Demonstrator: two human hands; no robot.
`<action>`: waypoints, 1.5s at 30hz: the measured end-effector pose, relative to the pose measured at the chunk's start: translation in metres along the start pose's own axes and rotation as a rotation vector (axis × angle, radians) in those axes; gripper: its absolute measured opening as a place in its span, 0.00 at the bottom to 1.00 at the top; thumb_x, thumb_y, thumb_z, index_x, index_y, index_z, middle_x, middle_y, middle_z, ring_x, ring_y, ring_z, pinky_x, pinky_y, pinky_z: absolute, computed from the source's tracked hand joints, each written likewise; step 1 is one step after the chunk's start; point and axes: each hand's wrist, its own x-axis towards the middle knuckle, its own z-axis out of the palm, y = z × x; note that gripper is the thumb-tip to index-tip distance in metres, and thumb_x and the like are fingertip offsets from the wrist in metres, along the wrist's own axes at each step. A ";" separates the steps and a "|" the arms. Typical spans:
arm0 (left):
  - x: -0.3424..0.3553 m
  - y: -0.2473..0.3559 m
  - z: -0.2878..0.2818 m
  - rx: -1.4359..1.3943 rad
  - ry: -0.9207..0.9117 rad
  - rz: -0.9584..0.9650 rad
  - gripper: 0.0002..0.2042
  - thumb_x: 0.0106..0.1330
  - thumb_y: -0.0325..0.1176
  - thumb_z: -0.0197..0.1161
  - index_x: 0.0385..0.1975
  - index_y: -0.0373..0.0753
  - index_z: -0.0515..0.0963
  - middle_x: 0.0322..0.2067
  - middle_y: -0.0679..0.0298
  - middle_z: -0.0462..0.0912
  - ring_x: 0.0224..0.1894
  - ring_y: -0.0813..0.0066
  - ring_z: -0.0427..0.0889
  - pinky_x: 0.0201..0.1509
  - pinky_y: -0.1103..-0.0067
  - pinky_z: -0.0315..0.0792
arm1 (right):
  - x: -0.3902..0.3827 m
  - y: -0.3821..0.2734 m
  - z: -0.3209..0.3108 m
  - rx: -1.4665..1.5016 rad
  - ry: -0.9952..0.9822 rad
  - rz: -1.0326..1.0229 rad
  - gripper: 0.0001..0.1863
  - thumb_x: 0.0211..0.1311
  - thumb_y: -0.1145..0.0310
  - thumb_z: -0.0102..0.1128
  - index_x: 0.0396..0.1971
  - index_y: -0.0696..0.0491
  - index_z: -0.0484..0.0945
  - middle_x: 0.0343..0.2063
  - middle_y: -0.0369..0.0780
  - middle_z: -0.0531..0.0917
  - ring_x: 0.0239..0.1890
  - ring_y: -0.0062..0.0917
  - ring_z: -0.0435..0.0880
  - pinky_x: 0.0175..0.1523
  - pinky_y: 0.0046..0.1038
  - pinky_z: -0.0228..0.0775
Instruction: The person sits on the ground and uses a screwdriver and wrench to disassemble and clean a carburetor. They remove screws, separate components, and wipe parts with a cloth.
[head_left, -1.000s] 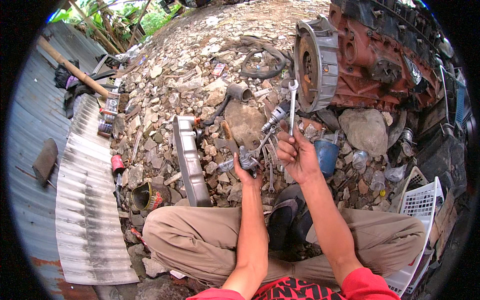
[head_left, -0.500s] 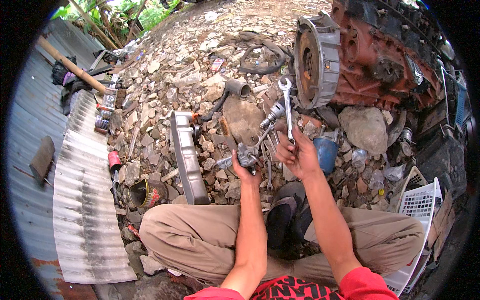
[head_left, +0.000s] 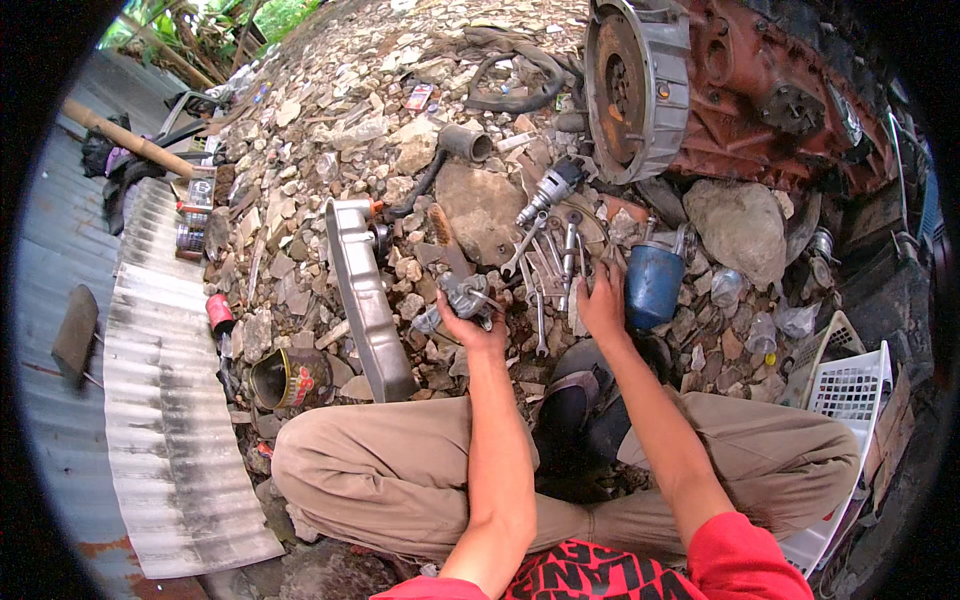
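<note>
My left hand (head_left: 472, 325) is closed around a small grey cast-metal part (head_left: 466, 296) with a short rod sticking out, held low over the stones. My right hand (head_left: 601, 302) reaches down at the right end of a group of tools, its fingers stretched and thumb apart. Close beside it lie a slim socket extension (head_left: 569, 262) and several wrenches, among them a combination wrench (head_left: 541, 322). A silver cylindrical part with a dark end (head_left: 551, 190) rests just beyond them. Whatever is directly under my right fingertips is hidden.
A blue canister (head_left: 655, 285) stands right of my right hand. A long metal cover (head_left: 365, 310) lies at the left. Farther off are a reddish engine block (head_left: 770, 110), a flat rock (head_left: 480, 215) and a black hose (head_left: 515, 80). A white plastic crate (head_left: 850, 385) sits at the right.
The combination wrench that my right hand held up is out of its raised grip. That hand has lowered to the tools. My left hand still holds the metal part, slightly farther left.
</note>
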 end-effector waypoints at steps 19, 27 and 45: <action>0.015 -0.026 -0.005 0.104 0.058 -0.069 0.21 0.61 0.61 0.55 0.37 0.49 0.77 0.31 0.70 0.79 0.33 0.73 0.76 0.33 0.71 0.69 | -0.002 -0.025 0.039 -0.354 -0.224 -0.144 0.24 0.56 0.57 0.65 0.47 0.58 0.76 0.47 0.47 0.74 0.54 0.42 0.69 0.54 0.44 0.60; 0.021 -0.032 -0.009 0.106 0.018 -0.103 0.20 0.61 0.60 0.55 0.37 0.49 0.77 0.29 0.72 0.78 0.32 0.74 0.75 0.33 0.72 0.68 | 0.007 -0.011 0.045 -0.262 -0.267 -0.084 0.18 0.54 0.57 0.68 0.36 0.56 0.79 0.40 0.45 0.78 0.47 0.41 0.75 0.52 0.44 0.62; 0.019 -0.031 -0.008 0.060 -0.021 -0.112 0.20 0.65 0.56 0.51 0.39 0.45 0.76 0.33 0.65 0.83 0.28 0.68 0.81 0.26 0.74 0.74 | -0.003 -0.001 0.013 -0.171 -0.300 -0.102 0.27 0.47 0.65 0.73 0.49 0.57 0.75 0.46 0.44 0.72 0.53 0.41 0.70 0.57 0.42 0.61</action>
